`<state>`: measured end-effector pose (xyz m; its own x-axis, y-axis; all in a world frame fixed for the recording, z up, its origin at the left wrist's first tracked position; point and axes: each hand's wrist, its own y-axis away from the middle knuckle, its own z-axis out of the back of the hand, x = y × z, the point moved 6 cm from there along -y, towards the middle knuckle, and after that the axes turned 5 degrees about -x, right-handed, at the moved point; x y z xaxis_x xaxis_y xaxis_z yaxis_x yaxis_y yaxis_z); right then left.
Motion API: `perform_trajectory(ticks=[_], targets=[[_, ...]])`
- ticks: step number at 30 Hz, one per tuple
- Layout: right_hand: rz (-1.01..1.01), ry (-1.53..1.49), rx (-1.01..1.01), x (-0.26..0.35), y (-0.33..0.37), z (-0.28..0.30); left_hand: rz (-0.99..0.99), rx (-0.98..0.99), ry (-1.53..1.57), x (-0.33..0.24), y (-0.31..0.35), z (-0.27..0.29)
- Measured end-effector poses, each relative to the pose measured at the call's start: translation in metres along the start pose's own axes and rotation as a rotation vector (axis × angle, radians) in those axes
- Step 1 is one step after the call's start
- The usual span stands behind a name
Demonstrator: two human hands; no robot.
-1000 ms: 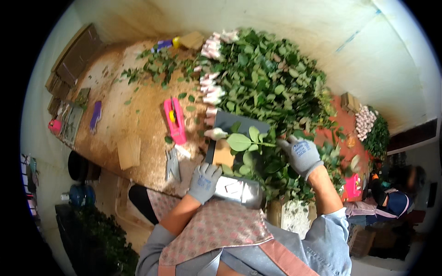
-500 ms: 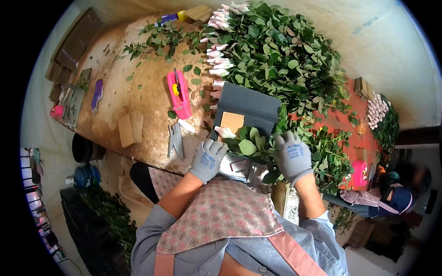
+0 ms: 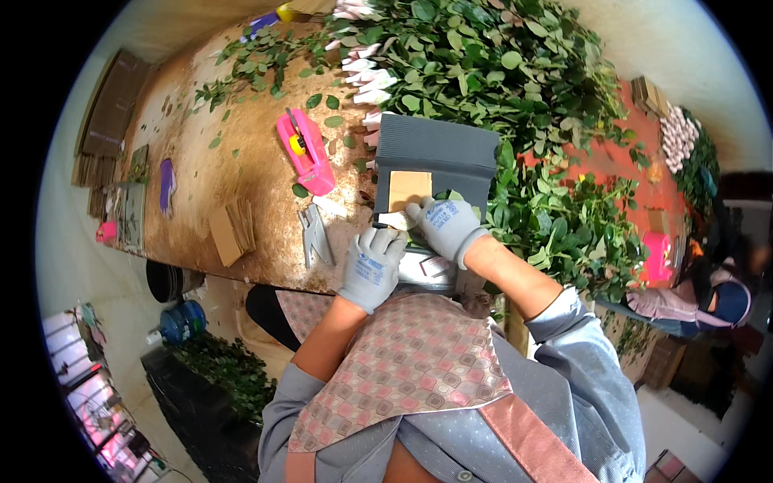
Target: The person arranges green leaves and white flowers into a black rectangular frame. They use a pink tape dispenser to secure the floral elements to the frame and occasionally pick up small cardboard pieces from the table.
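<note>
A flower stem lies across the dark grey ridged stand [image 3: 435,145]. Its pale wrapped bud [image 3: 393,219] points left, and a few of its leaves [image 3: 456,196] show past my right hand [image 3: 448,229]. That gloved hand is closed over the stem just behind the bud, fingertips bent down. My left hand [image 3: 372,270], also in a grey glove, rests at the near left edge of the stand with its fingers curled; what they hold, if anything, is hidden. A tan cardboard piece [image 3: 410,189] lies on the stand beyond the bud.
Left of the stand are a grey stapler [image 3: 315,236], a pink tape dispenser [image 3: 306,153] and cardboard pieces [image 3: 231,232]. A large heap of leafy stems [image 3: 483,72] with wrapped buds fills the back. Another person [image 3: 684,298] is at the far right.
My right hand has moved left from the leafy end of the stem to just behind the bud and closed there. My left hand stays near the stand's edge. The whole view has shifted slightly.
</note>
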<state>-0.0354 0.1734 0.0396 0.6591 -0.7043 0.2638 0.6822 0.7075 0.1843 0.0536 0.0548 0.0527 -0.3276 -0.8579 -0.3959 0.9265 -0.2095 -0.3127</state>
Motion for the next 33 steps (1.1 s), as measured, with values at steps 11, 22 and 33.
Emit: perform_trajectory(ticks=[11,22,33], targets=[[0.023,-0.149,0.054,-0.006,-0.003,0.007,-0.169,0.435,-0.134,0.054,-0.062,-0.003],[0.032,-0.147,0.041,-0.009,-0.012,-0.006,-0.341,0.509,-0.398,0.054,-0.067,0.010],[0.077,-0.053,0.040,-0.001,-0.010,0.000,-0.053,0.399,-0.137,0.057,-0.042,0.058]])
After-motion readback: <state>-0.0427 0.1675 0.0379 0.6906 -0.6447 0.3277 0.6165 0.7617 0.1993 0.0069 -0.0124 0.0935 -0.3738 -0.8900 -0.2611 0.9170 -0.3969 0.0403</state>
